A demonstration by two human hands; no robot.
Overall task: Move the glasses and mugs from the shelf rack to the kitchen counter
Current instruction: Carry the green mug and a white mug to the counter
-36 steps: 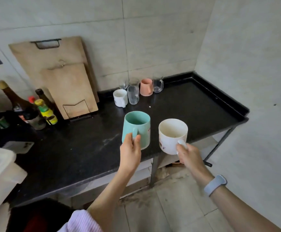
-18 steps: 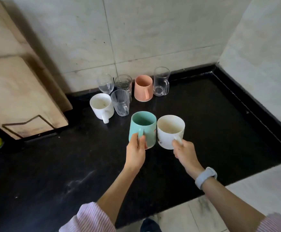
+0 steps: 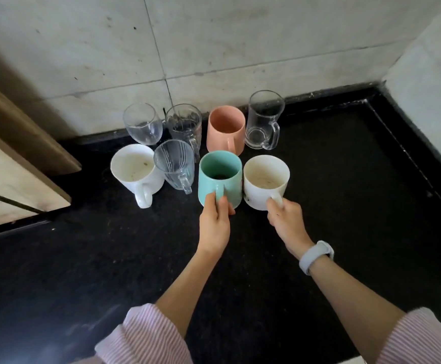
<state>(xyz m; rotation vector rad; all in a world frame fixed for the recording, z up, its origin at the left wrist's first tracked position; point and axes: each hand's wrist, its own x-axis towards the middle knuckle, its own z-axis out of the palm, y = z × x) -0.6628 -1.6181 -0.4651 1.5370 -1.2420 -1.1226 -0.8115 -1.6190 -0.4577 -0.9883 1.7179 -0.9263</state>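
— So, what do the fingers grip?
— The left hand (image 3: 214,222) is clamped on the teal mug (image 3: 220,177) handle; the right hand (image 3: 286,222) pinches the cream mug (image 3: 265,181) handle; both mugs sit side by side on the black counter (image 3: 345,206).
— Anything hidden?
— Fingertips covered; whether the bases touch down, I cannot tell.

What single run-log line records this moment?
left hand: grips teal mug | right hand: grips cream mug | place: counter, beside earlier cups
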